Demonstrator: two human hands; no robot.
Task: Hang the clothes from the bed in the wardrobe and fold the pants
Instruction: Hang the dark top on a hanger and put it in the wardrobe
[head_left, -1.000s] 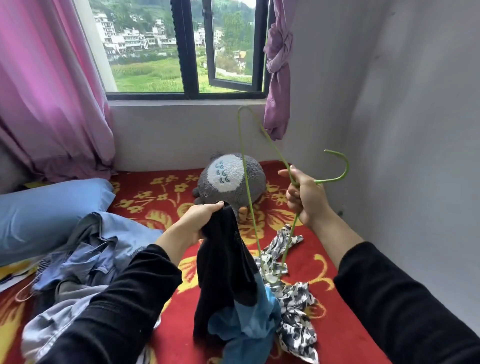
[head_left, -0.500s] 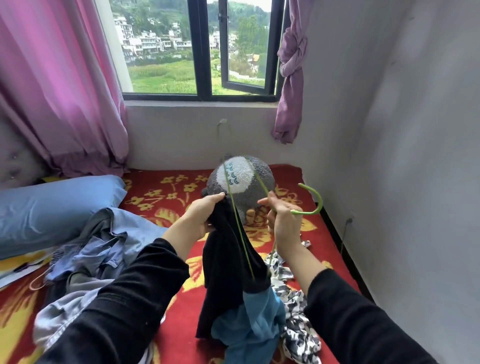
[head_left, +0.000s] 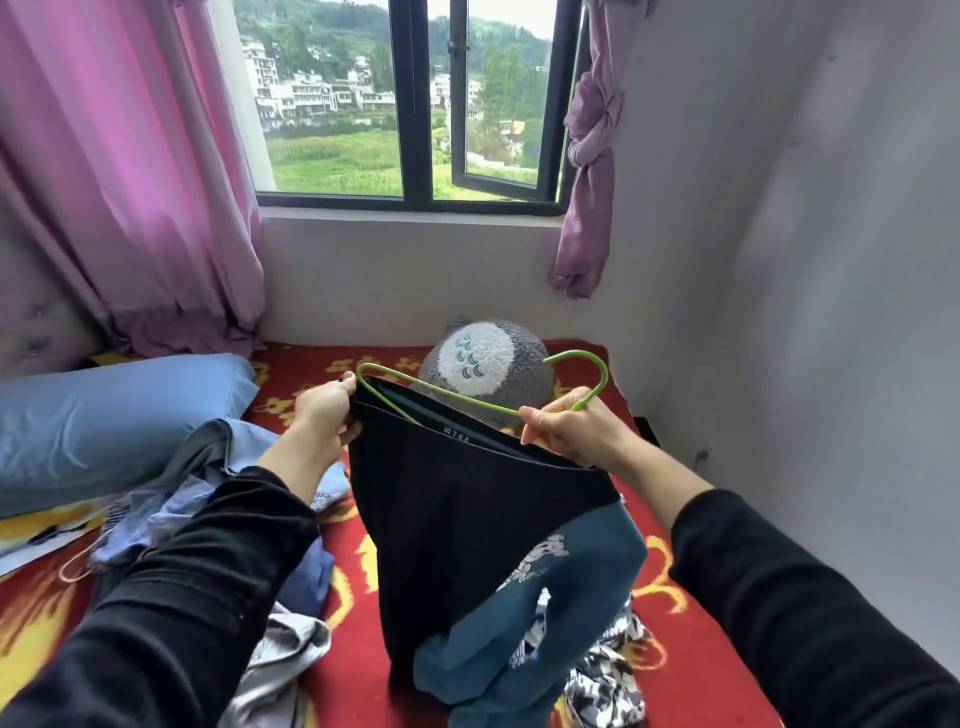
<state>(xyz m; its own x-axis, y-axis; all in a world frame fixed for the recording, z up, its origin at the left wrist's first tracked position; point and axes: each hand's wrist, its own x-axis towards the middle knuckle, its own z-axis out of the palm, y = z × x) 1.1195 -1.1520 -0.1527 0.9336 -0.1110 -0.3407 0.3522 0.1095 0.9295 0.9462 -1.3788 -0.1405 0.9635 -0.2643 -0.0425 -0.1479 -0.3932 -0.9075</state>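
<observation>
The left hand (head_left: 324, 408) pinches one end of the black shirt (head_left: 457, 519)'s opening. The right hand (head_left: 566, 431) grips the green hanger (head_left: 457, 401) at its neck. The hanger lies crosswise between them, above the bed (head_left: 691, 649).

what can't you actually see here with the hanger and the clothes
Head view only:
- Lower part of the green hanger: inside the black garment.
- Bottom of the plush toy: behind that garment.
- Most of the black-and-white garment: under the black garment.
- The wardrobe: outside the frame.
</observation>
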